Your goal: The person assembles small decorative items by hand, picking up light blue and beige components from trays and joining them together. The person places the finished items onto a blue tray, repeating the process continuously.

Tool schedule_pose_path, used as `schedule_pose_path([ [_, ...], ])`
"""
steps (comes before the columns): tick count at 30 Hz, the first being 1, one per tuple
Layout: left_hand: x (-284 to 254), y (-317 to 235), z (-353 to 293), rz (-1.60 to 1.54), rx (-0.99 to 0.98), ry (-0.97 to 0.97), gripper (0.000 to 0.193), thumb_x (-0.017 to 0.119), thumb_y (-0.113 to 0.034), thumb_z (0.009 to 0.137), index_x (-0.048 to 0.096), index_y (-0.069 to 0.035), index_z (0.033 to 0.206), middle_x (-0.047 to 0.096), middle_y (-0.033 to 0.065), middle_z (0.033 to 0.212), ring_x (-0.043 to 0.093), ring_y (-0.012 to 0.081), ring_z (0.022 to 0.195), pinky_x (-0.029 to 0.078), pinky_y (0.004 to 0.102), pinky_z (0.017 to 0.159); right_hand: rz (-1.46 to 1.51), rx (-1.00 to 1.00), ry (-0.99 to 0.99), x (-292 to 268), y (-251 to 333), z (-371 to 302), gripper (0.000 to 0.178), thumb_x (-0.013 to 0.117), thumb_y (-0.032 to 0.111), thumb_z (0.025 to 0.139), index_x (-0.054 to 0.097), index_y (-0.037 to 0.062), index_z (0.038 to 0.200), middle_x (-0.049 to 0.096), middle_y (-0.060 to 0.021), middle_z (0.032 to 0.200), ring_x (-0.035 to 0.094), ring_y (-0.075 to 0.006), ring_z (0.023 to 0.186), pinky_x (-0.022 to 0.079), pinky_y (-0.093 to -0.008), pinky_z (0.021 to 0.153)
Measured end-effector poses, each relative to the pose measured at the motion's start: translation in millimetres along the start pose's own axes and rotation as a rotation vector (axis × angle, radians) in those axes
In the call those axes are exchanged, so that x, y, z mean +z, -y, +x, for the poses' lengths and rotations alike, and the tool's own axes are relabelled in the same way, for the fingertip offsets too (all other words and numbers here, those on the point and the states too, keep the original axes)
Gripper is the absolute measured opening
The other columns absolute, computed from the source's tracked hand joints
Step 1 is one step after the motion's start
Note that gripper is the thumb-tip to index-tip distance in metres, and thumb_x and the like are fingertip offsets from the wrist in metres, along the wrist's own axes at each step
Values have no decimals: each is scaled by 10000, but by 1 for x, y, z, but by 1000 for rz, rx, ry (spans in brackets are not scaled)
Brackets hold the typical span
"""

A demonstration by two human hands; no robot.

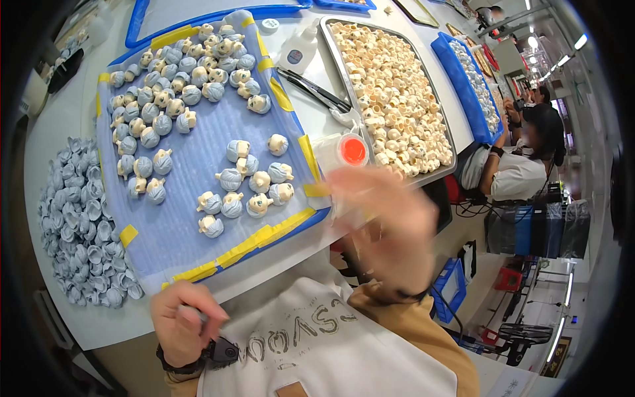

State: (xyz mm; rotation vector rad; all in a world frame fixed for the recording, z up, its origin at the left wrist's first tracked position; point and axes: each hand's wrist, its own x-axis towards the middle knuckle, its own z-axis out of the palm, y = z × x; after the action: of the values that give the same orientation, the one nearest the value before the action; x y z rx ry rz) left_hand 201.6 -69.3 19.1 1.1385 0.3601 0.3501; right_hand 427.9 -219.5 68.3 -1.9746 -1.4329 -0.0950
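Note:
My left hand (pixel 185 323) is curled at the table's near edge, closed on a small blue-grey piece (pixel 192 315) that looks like a doll hair shell; the fingers hide most of it. Smeared by motion, my right hand (pixel 390 221) passes beside the right edge of the film-lined blue tray (pixel 218 139), below a white tub with orange-red contents (pixel 353 151). Whether it holds anything cannot be made out. Many small doll heads with blue hair (pixel 258 205) lie on the tray, some tipped over. Loose blue-grey hair shells (pixel 86 231) are heaped left of it.
A metal tray (pixel 444 165) of cream doll head parts stands right of the tub. Black tweezers (pixel 314 89) and a white bottle (pixel 301 49) lie between the trays. Farther right is a blue bin (pixel 466 86), with a seated person (pixel 522 159) beyond.

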Motion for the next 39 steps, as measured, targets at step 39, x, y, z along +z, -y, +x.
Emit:
schedule_pose_path([
  [39, 25, -5, 14, -87, -270, 87, 435, 467, -205, 937, 404, 54, 1280, 606, 87, 844, 417, 22, 513, 362, 172, 480, 120, -140, 47, -15, -1, 11, 292, 692, 26, 657, 630, -24, 939, 591, -100, 839, 591, -235, 755, 471, -317, 622],
])
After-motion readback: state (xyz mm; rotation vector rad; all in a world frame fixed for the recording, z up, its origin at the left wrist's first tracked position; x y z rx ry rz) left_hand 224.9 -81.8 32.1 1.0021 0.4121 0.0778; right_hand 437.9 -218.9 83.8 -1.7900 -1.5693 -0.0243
